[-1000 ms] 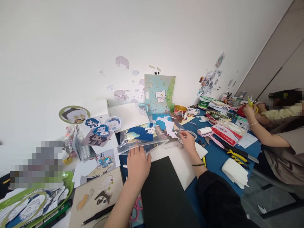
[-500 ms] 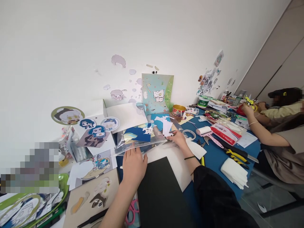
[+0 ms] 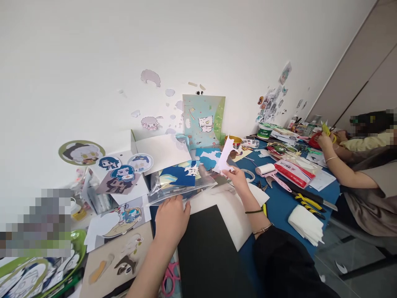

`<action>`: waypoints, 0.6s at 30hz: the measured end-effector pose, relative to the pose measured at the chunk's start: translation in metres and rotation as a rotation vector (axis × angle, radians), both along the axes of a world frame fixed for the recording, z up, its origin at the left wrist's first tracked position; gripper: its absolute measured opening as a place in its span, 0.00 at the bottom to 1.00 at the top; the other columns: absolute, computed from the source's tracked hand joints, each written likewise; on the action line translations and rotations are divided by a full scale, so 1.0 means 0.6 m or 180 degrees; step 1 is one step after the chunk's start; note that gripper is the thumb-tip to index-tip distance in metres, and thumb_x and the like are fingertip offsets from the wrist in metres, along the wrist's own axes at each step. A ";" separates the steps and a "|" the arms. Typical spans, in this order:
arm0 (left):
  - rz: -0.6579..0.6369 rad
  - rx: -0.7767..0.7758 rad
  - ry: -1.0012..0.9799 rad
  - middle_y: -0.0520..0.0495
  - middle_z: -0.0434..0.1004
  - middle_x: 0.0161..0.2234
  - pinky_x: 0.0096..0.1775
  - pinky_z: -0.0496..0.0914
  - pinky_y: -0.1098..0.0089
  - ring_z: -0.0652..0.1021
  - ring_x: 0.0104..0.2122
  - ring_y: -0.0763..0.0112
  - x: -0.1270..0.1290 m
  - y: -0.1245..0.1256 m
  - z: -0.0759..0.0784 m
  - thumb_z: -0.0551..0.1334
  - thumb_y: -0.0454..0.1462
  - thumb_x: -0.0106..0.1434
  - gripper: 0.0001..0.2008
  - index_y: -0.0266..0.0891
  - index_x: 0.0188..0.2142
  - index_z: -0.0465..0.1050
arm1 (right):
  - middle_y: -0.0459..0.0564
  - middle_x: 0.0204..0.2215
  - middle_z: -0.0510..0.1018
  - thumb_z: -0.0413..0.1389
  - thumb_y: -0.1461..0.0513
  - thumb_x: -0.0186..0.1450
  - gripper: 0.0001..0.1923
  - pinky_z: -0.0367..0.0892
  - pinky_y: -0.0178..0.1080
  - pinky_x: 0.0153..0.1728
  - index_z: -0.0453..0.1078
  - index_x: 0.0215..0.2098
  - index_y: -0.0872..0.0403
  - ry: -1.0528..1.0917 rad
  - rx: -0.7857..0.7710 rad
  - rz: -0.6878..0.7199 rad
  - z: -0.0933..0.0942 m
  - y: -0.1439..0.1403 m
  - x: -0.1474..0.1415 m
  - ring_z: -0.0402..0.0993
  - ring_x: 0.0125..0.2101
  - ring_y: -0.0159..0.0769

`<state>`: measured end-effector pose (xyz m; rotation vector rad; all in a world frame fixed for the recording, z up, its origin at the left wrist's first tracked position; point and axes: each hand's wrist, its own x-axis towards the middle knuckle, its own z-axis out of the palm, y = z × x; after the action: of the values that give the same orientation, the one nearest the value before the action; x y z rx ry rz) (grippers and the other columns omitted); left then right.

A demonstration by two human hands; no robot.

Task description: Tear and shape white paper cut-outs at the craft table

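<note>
Blue table (image 3: 277, 211) holds it all. Black sheet (image 3: 211, 252) lies close, so in easy reach. Clear bag (image 3: 203, 182) lies past it. Left hand (image 3: 172, 217) rests at bag's near edge, thumb apart, not gripping; may keep bag still, but touch is hard to tell. Right hand (image 3: 238, 182) pinches white scrap (image 3: 224, 157) by low end, so scrap stands tall near bag's right end.

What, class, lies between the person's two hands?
The head view shows, between left hand and right hand, parts of a clear bag, a white sheet and, lower down, a black board.
</note>
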<state>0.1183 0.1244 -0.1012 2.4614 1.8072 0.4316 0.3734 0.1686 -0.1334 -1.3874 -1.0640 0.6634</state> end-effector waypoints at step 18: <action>-0.0366 -0.0772 -0.3816 0.45 0.80 0.37 0.41 0.74 0.63 0.79 0.37 0.61 -0.012 0.005 0.041 0.61 0.48 0.58 0.18 0.36 0.40 0.74 | 0.51 0.42 0.75 0.54 0.56 0.66 0.15 0.72 0.43 0.38 0.68 0.47 0.58 -0.1543 -0.0999 -0.0726 0.000 0.079 0.027 0.74 0.38 0.36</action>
<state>0.1109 0.1276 -0.0764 1.4865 1.0760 1.2227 0.3897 0.2162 -0.1337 -1.9755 -1.1824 0.3382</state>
